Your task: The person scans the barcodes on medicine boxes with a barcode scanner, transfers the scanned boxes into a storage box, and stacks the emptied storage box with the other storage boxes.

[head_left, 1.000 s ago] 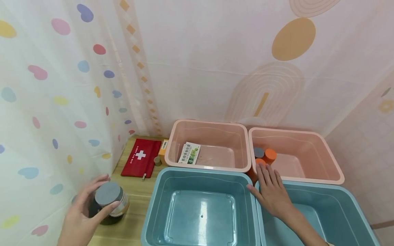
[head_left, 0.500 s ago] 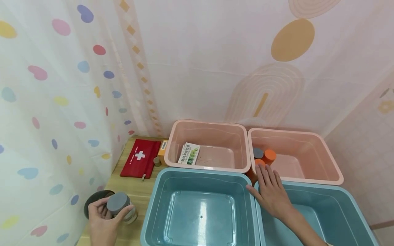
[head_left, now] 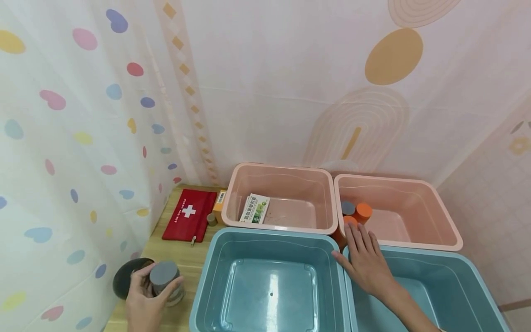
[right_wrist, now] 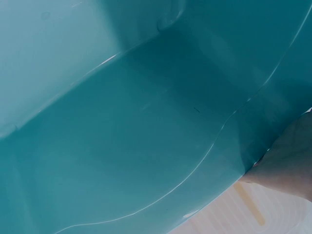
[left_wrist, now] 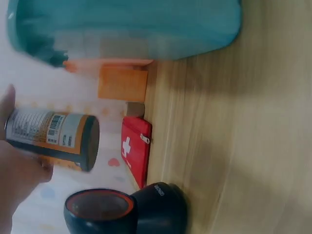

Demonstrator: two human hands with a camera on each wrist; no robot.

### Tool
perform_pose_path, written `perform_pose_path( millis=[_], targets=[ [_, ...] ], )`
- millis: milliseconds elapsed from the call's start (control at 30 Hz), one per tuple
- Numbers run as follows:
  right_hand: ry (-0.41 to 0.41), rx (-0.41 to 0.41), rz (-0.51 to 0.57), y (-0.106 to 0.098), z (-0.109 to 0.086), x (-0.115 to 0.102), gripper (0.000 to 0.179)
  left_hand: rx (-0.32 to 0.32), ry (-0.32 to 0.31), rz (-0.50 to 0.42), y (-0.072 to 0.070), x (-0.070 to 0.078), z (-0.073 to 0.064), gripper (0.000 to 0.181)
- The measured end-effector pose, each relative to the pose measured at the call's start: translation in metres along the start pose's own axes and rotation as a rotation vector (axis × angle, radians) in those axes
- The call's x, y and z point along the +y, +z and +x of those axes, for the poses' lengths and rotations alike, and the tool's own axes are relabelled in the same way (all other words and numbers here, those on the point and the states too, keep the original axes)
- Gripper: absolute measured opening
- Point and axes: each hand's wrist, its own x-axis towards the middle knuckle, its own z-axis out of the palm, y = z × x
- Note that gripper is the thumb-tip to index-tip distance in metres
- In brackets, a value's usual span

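Note:
My left hand [head_left: 143, 295] grips a bottle with a grey lid [head_left: 164, 273] at the left of the table, thumb on one side and fingers on the other. In the left wrist view that bottle [left_wrist: 58, 134] shows a barcode and an orange-edged label, raised off the wood. Beside it sits a dark rounded device with a red-ringed face [left_wrist: 100, 204]. My right hand [head_left: 367, 263] lies over the rims between the right-hand bins, fingers straight. Its fingertips are right at an orange-capped bottle [head_left: 350, 220] in the gap.
Two blue bins stand in front, left [head_left: 265, 234] and right [head_left: 415, 251]. Behind are two pink bins; the left [head_left: 286, 168] holds a white-green medicine box [head_left: 256, 208], the right [head_left: 415, 184] capped bottles. A red first aid pouch [head_left: 188, 214] and orange box [head_left: 220, 203] lie left.
My left hand has carried the grey-lidded bottle rightward, away from the dark device, and it now stands more upright than half a second ago. My right hand has stayed in place.

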Motion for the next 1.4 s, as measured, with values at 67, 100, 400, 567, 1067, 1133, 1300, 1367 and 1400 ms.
perform_pose_path(
  millis=[67,100,400,567,1067,1133,1300,1367,1400],
  targets=[
    [-0.003,0.0,-0.002,0.001,0.0,0.0,0.089,-0.139,0.121,-0.061,-0.006,-0.002,0.005,0.062],
    [-0.003,0.001,-0.003,0.001,0.0,0.0,0.088,-0.219,0.183,-0.082,-0.01,-0.004,0.008,0.062],
    [0.001,0.0,-0.006,0.002,-0.001,0.0,0.088,-0.552,0.352,0.022,-0.028,-0.003,0.039,0.056],
    [0.004,-0.006,0.001,0.002,-0.001,0.0,0.088,-0.431,0.161,0.024,-0.024,0.01,0.044,0.056],
    [0.006,0.0,-0.021,0.0,-0.002,0.001,0.089,0.182,0.013,-0.815,-0.021,0.032,0.054,0.055],
    [0.003,0.003,-0.021,-0.001,-0.002,0.001,0.089,0.099,-0.025,-0.707,-0.022,0.027,0.052,0.054],
    [-0.005,0.008,-0.026,0.0,-0.001,0.001,0.089,-0.261,0.027,-0.112,-0.02,0.009,0.05,0.056],
    [-0.006,0.006,-0.022,0.0,0.0,0.001,0.089,-0.356,0.099,0.028,-0.015,0.002,0.05,0.06],
    [-0.006,0.004,-0.021,0.001,0.001,0.001,0.089,-0.384,0.122,0.07,-0.013,-0.001,0.05,0.063]
  ],
)
